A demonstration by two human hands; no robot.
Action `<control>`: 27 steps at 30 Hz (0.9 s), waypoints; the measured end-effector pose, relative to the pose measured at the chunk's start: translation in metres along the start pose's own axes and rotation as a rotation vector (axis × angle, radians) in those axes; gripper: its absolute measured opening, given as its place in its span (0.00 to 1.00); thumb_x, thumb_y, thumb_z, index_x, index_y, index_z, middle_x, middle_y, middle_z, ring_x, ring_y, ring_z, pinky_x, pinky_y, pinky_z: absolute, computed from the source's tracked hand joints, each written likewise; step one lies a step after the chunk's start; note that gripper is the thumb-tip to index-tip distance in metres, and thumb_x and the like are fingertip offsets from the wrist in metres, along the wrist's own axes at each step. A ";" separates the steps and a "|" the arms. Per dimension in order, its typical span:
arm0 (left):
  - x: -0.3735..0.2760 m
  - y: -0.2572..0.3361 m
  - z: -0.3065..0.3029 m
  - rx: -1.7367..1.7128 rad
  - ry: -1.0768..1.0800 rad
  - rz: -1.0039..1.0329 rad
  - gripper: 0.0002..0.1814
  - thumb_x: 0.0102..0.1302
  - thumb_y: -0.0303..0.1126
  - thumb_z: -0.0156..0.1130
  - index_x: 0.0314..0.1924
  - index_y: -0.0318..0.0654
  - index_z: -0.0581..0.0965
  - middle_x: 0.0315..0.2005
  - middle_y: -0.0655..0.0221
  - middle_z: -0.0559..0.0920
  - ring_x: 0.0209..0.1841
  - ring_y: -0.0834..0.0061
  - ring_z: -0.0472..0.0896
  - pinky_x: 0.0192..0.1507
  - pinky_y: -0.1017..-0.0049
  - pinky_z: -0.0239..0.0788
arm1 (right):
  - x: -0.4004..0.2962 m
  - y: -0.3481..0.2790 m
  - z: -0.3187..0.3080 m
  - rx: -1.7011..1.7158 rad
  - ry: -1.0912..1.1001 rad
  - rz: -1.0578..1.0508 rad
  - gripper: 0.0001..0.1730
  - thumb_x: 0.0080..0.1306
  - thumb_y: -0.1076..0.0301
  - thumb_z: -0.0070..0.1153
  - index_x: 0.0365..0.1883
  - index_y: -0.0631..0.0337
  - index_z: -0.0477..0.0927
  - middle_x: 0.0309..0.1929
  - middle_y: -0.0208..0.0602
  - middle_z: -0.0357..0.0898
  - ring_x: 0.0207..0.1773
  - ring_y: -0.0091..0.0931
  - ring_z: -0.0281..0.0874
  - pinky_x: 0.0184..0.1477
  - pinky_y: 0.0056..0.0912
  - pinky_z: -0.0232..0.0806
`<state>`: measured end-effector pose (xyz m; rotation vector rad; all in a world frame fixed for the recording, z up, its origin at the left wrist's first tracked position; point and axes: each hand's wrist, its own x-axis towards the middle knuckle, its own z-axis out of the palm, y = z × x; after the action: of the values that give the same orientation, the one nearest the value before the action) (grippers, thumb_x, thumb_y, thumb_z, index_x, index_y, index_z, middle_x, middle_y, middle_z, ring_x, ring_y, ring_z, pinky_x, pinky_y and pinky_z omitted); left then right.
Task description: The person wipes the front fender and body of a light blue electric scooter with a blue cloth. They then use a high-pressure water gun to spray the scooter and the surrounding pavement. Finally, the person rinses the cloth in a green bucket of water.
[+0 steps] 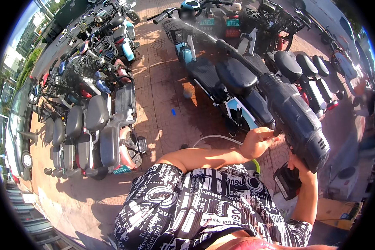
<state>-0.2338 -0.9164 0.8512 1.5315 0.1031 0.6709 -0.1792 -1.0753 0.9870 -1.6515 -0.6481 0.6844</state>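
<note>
My right hand (297,164) grips the handle of a black cordless pressure washer gun (292,115), with its battery pack (286,181) below. The gun points away to the upper left, and water sprays from its nozzle (220,42) towards the front of a light-blue electric scooter (184,53). My left hand (259,142) is at the gun's underside near the hose connection, fingers bent; whether it grips a part there is hard to tell. The scooter's black seat (236,76) lies beneath the barrel. A pale hose (217,136) curves over the ground behind the scooter.
Parked scooters with black seats (97,113) stand in a row at left; more (288,65) stand at right. Red paving (162,93), partly wet, runs between them, with a small blue object (173,112) on it. A car (18,131) is at far left, a cardboard box (337,214) at lower right.
</note>
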 end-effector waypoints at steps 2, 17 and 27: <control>-0.001 0.000 0.002 -0.002 0.002 -0.019 0.07 0.63 0.24 0.66 0.41 0.34 0.83 0.27 0.65 0.81 0.28 0.77 0.78 0.31 0.77 0.69 | -0.001 0.001 -0.001 0.040 0.045 0.039 0.07 0.60 0.75 0.58 0.37 0.68 0.77 0.22 0.33 0.73 0.22 0.23 0.70 0.27 0.26 0.63; -0.018 -0.004 -0.004 -0.060 -0.044 -0.139 0.07 0.62 0.31 0.65 0.39 0.38 0.84 0.28 0.60 0.83 0.31 0.66 0.82 0.33 0.71 0.70 | -0.007 0.025 -0.001 -0.123 -0.032 0.097 0.06 0.59 0.80 0.56 0.36 0.65 0.77 0.24 0.31 0.74 0.24 0.22 0.71 0.26 0.27 0.64; -0.036 -0.027 -0.001 0.002 -0.088 -0.254 0.10 0.62 0.36 0.67 0.38 0.38 0.84 0.26 0.60 0.83 0.27 0.66 0.80 0.32 0.68 0.68 | -0.013 0.034 0.006 -0.130 -0.039 0.147 0.06 0.60 0.78 0.55 0.37 0.66 0.76 0.22 0.31 0.73 0.23 0.22 0.70 0.28 0.25 0.64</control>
<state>-0.2540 -0.9295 0.8134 1.5160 0.2277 0.4006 -0.1910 -1.0867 0.9533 -1.8233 -0.6143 0.7956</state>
